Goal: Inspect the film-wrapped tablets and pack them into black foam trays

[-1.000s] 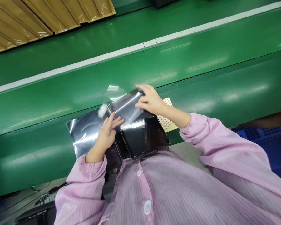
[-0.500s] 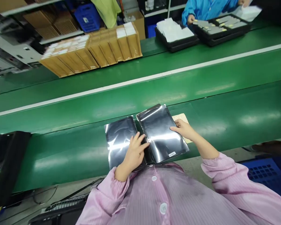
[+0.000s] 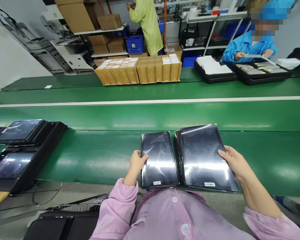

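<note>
Two dark, glossy tablets in clear film lie side by side at the bench's near edge. My left hand [image 3: 137, 164] grips the left tablet [image 3: 158, 155] by its left edge, thumb on top and fingers underneath. A white label shows near its bottom. Around the right edge of the right tablet [image 3: 205, 150], also labelled at the bottom, my right hand [image 3: 234, 162] is closed, thumb over the face. The right tablet is tilted slightly, and under its left side the edges of other thin dark pieces show.
On the left, a black tray [image 3: 48, 150] holds several tablets. Across the green bench [image 3: 97, 156] stand brown cartons [image 3: 146, 73], a tray of white sheets [image 3: 211, 66] and another black tray [image 3: 255, 80]. A co-worker in blue [image 3: 248, 46] sits behind them; another person in yellow-green [image 3: 147, 26] stands farther back.
My left hand has moved from between the tablets to the left one's outer edge. My right hand still holds the right tablet. A pale perforated sheet beside it has gone from sight. The view has lifted.
</note>
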Available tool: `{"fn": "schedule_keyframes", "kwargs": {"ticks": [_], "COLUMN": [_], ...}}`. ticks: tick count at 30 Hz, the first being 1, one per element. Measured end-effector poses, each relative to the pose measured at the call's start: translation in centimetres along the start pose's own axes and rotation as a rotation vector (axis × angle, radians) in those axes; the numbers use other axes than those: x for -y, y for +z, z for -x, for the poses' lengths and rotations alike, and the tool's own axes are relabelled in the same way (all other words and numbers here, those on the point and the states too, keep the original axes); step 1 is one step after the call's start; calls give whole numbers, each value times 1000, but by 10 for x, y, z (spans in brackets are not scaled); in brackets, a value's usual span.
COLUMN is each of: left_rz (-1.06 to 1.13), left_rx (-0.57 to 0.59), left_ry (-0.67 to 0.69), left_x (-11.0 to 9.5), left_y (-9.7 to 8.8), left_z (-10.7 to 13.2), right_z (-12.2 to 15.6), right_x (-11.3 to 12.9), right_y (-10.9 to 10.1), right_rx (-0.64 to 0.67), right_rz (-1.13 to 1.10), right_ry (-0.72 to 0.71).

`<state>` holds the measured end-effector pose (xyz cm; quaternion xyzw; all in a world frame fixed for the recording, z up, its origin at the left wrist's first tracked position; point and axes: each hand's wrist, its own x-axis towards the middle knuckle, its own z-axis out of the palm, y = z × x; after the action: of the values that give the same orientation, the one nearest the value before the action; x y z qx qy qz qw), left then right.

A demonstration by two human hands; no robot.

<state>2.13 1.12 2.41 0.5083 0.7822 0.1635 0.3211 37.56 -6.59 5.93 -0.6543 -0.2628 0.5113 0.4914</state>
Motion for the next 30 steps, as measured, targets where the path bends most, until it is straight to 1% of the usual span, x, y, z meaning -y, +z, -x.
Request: {"fn": "schedule_keyframes", "kwargs": {"ticks": [2,3,4,6,7,9,12,15,17,20,25,27,30], "left_rz": [5,5,6,5,6,9,21,47,78,129,227,269,337], "left_rx": [-2,-3,-3,-3,-1,10,37,55,68,86,122,135,131], "left_ry": [0,3,8,21,28,38,49,57,70,102,129,132,128], "left_x": [0,0,0,1,1,2,3,4,6,9,12,13,11], "left_y": [-1,-2,-2,-2,-2,0,2,3,2,2,1,0,-7], "left_z": [2,3,5,9,11,13,14,14,16,20,23,21,17], "right_z": [6,7,7,4,0,-8,-18,-18,-14,-6,3,7,14], "right_x": [-2,-5,-10,-23,-29,-39,-45,-44,-42,-38,-34,-31,-25], "right_y": [33,52,71,105,117,134,142,145,146,144,142,144,147], "right_rx": [84,119,142,149,139,105,86,107,124,156,159,202,297], "right_rz": [-42,-27,12,158,241,390,557,654,672,634,485,316,-40], "right_ry": [2,-8,-22,-44,-49,-44,-25,-18,-23,-36,-75,-60,6]}}
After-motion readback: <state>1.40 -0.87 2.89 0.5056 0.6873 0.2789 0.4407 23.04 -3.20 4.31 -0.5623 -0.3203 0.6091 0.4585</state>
